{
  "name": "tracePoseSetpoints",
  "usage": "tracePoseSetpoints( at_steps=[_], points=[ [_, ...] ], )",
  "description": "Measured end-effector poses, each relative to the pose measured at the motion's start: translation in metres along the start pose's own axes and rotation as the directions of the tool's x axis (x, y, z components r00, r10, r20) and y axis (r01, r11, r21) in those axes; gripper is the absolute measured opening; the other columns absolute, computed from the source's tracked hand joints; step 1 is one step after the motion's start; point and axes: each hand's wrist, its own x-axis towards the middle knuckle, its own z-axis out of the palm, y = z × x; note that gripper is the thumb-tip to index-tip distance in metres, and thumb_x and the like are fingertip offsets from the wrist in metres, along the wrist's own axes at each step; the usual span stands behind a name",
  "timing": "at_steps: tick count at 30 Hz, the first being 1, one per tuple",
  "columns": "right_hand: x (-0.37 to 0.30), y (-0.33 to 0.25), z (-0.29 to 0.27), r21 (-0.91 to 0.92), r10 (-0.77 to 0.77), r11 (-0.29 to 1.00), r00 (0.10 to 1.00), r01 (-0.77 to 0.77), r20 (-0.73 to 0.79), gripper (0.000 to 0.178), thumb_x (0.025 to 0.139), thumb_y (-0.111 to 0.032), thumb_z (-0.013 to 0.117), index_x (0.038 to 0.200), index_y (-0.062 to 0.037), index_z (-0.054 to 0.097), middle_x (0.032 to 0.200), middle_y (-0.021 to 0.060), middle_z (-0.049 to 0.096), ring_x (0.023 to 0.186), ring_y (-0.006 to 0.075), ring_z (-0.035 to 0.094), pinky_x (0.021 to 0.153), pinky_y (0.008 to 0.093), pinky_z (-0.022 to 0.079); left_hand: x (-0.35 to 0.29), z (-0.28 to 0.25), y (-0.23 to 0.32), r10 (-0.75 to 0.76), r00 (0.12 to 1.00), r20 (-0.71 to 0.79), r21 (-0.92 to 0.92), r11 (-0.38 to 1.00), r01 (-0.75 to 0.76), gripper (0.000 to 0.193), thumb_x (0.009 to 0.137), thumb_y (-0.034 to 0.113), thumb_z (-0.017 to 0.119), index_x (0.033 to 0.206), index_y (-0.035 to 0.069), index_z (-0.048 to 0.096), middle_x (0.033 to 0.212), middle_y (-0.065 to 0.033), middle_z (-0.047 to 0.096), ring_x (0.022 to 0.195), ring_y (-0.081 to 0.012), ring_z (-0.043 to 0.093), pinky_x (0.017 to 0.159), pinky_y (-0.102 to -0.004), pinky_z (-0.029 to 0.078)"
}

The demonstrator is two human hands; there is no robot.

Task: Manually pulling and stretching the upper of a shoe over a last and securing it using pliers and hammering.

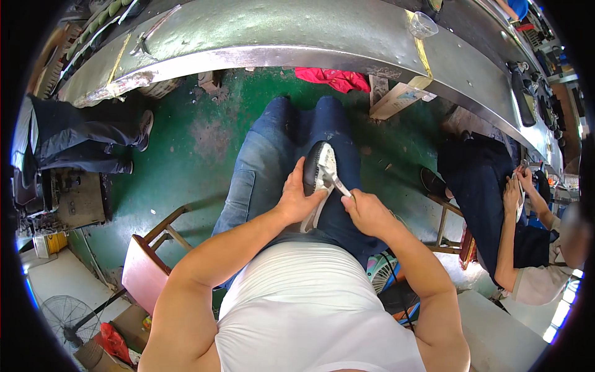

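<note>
The left hand [299,197] is holding a black-and-white shoe [314,167] over the lap, its fingers wrapping the dark side and its thumb pressing on the pale underside. The shoe is lying lengthwise above the thighs of the blue jeans [266,146], its rounded toe pointing away from the body. The right hand [367,214] is gripping a slim, light-handled tool [340,185], its fingers closing around the handle; the tool's working end is meeting the white underside, and its exact shape is too small to tell.

Beyond the knees, a metal-topped bench [260,37] is stretching across the view, carrying a clear plastic cup [424,25]. A red cloth [334,79] is lying beneath its edge on the green floor [186,142]. At the right, a seated co-worker [471,180] is holding a pale piece [519,197] in both hands. A fan [65,316] is standing at the lower left.
</note>
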Motion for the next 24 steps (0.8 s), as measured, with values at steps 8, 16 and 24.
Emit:
tracePoseSetpoints(
  at_steps=[8,16,24],
  points=[
    [-0.006,-0.012,-0.008,0.093,-0.04,0.995,0.998,0.036,0.043,0.042,0.103,-0.037,0.047,0.097,0.0032,0.058,0.085,0.0287,0.065,0.085,0.0478,0.063,0.076,0.0524,0.049,-0.032,-0.029,-0.014,0.008,0.933,0.36,-0.102,0.994,0.03,0.115,0.093,0.027,0.064,0.15,0.011,-0.034,0.162,-0.032,0.006,0.153,-0.0359,0.011,0.121,-0.0358,0.017],
    [-0.023,-0.023,-0.012,-0.25,-0.046,0.963,0.975,0.101,0.218,0.038,0.101,-0.038,0.049,0.097,-0.0021,0.06,0.087,0.0219,0.067,0.086,0.0448,0.063,0.074,0.0524,0.049,-0.024,-0.035,-0.001,-0.009,0.9,0.435,0.022,1.0,-0.001,0.14,0.078,0.027,0.082,0.146,0.007,-0.039,0.157,-0.0346,0.018,0.149,-0.0403,0.021,0.122,-0.0382,0.02],
    [-0.021,0.009,-0.051,0.245,-0.019,0.968,0.993,0.047,-0.114,0.036,0.1,-0.035,0.053,0.109,-0.0017,0.064,0.087,0.0168,0.07,0.082,0.0351,0.069,0.073,0.0422,0.053,0.008,0.002,0.017,-0.175,0.982,-0.077,-0.126,0.978,0.165,0.081,0.085,0.049,0.073,0.131,-0.01,0.042,0.126,-0.0319,0.057,0.118,-0.0369,0.059,0.1,-0.0399,0.047]
  ],
)
